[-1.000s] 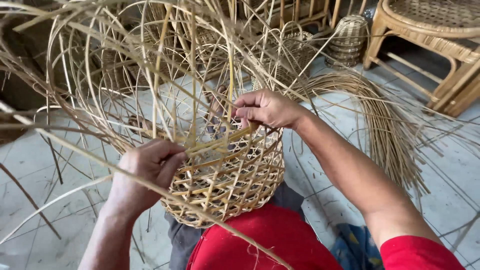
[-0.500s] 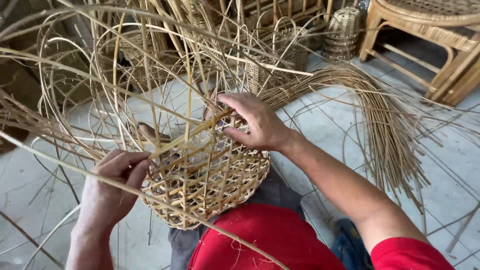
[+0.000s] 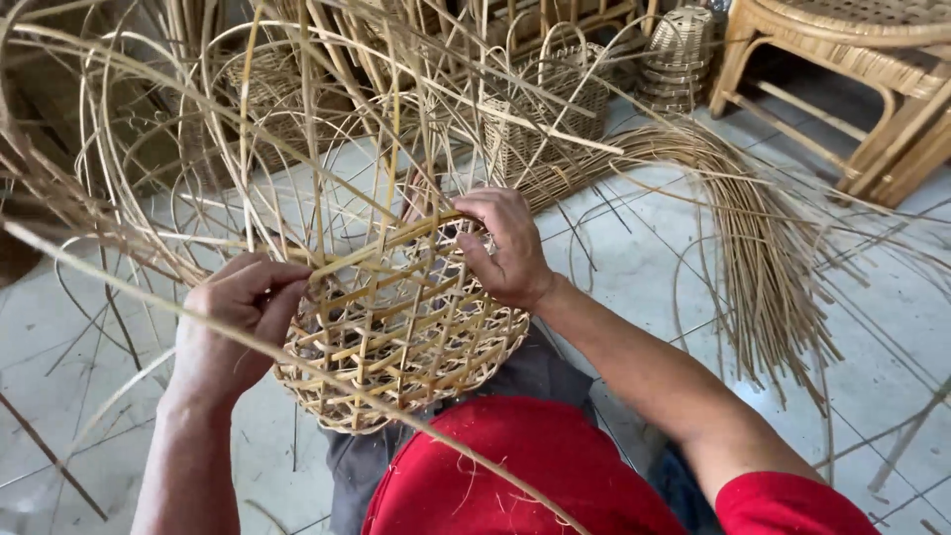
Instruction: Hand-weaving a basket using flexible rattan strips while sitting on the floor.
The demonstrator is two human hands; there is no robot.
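Both hands (image 3: 376,287) grip the half-woven basket's (image 3: 406,347) rim amid crowding strips (image 3: 297,149).

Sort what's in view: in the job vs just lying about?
In hand: half-woven basket, its loose upright strips, left hand, right hand.
Lying about: strip bundle on floor, finished baskets, stacked small baskets, rattan chair.
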